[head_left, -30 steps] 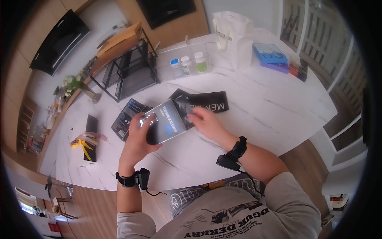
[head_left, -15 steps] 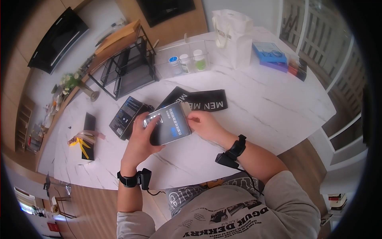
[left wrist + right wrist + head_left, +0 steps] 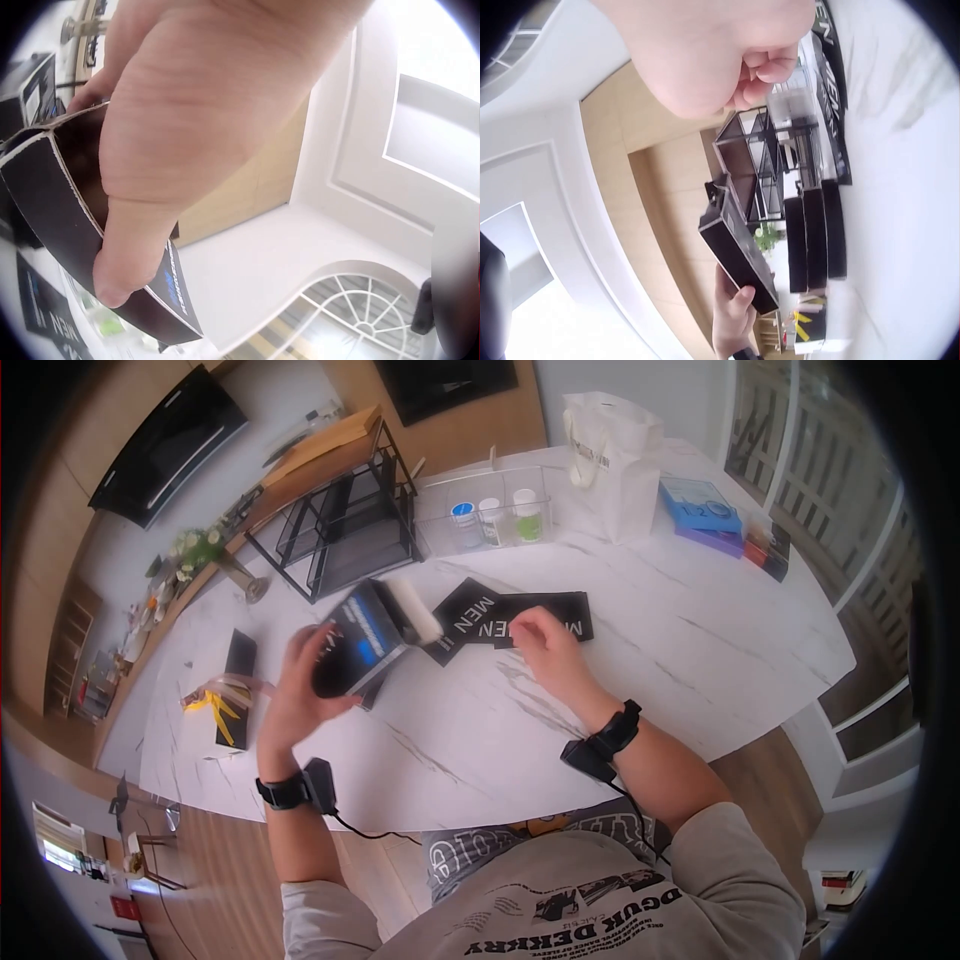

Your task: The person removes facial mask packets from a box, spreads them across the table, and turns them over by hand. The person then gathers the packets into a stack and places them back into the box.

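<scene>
My left hand point(image 3: 295, 695) grips a black cardboard box point(image 3: 365, 630) with blue lettering, raised and tilted over the table. A pale flap point(image 3: 415, 610) stands out from the box's far right end. The left wrist view shows my thumb point(image 3: 124, 274) on the box's side, beside an open end with bare cardboard edges. My right hand point(image 3: 550, 652) has its fingers curled in, with nothing showing between them. It hovers near flat black packets point(image 3: 465, 618) lettered MEN, partly covering one. In the right wrist view, black boxes point(image 3: 806, 240) stand on the table below the held one.
A black box with yellow ribbon point(image 3: 215, 710) stands at the left. Behind are a black mesh rack point(image 3: 350, 530), a clear organizer point(image 3: 440, 525) with bottles point(image 3: 527, 520), a white paper bag point(image 3: 610, 480) and blue and purple boxes point(image 3: 700, 510).
My right hand has come off the box's end and now sits over the packets. My left hand has carried the box left and tilted it, so its pale flap shows more.
</scene>
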Tool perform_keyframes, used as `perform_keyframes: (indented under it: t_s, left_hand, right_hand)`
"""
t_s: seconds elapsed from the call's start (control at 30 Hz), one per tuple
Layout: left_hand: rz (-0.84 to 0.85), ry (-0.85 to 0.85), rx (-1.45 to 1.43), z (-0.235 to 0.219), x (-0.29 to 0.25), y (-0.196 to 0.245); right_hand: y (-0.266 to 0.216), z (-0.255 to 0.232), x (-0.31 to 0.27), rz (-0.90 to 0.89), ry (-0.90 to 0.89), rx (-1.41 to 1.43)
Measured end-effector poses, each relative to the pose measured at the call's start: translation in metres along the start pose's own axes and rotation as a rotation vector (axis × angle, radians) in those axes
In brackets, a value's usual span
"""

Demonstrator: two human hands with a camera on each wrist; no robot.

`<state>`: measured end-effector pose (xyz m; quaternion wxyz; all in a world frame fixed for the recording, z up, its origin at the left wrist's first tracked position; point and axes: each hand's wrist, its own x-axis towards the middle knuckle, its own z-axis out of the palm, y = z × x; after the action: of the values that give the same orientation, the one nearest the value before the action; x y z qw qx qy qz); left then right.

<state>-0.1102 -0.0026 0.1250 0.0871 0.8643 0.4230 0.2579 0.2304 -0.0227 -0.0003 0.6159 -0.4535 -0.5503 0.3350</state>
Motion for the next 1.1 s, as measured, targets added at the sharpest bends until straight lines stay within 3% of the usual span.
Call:
perform_keyframes:
  t_s: [0.17,0.27,0.4,0.53,0.57,0.63,0.7,0.77,0.83,0.87,0.93,0.97,1.03,1.1]
  left_hand:
    - [-0.315,-0.081,0.074,-0.02,0.003,-0.033]
    - [-0.306,-0.195,0.086,-0.018,0.004,-0.057]
    - [-0.338,-0.174,0.177,-0.018,0.001,-0.059]
    - [-0.279,0.04,0.147,-0.021,0.001,-0.022]
    - [-0.033,0.076,0.132,-0.015,0.003,0.002]
    - [0.175,0.0,0.103,0.017,0.008,0.032]
    - [0.199,-0.209,-0.02,0.056,0.017,0.052]
    - [0.187,-0.421,-0.014,0.107,0.032,0.033]
    - [0.079,-0.391,0.093,0.145,0.046,0.03]
    - [0.021,-0.377,0.149,0.156,0.052,0.032]
    - [-0.066,-0.506,0.117,0.167,0.063,0.034]
    - [-0.105,-0.576,0.104,0.169,0.067,0.035]
    - [-0.09,-0.552,0.138,0.171,0.064,0.037]
    - [-0.077,-0.533,0.154,0.169,0.06,0.041]
  right_hand:
    - [0.013,-0.036,0.022,-0.118,0.055,-0.464]
    - [0.037,-0.056,0.032,-0.106,0.055,-0.699]
    - [0.047,-0.065,0.032,0.009,0.027,-0.973]
    - [0.045,-0.065,0.033,0.075,-0.017,-1.083]
    - [0.043,-0.061,0.032,0.081,-0.014,-1.094]
    - [0.042,-0.051,0.031,0.083,-0.018,-1.116]
    - [0.042,-0.05,0.033,0.095,-0.005,-1.059]
    - [0.049,-0.057,0.036,0.064,0.006,-0.942]
    - [0.065,-0.071,0.041,-0.013,0.008,-0.756]
    - [0.063,-0.075,0.043,0.1,0.012,-0.606]
    - [0.055,-0.078,0.045,0.326,0.028,-0.292]
    - [0.051,-0.077,0.044,0.368,0.066,-0.102]
    - [0.042,-0.071,0.039,0.449,0.15,0.288]
    - [0.036,-0.059,0.034,0.501,0.109,0.337]
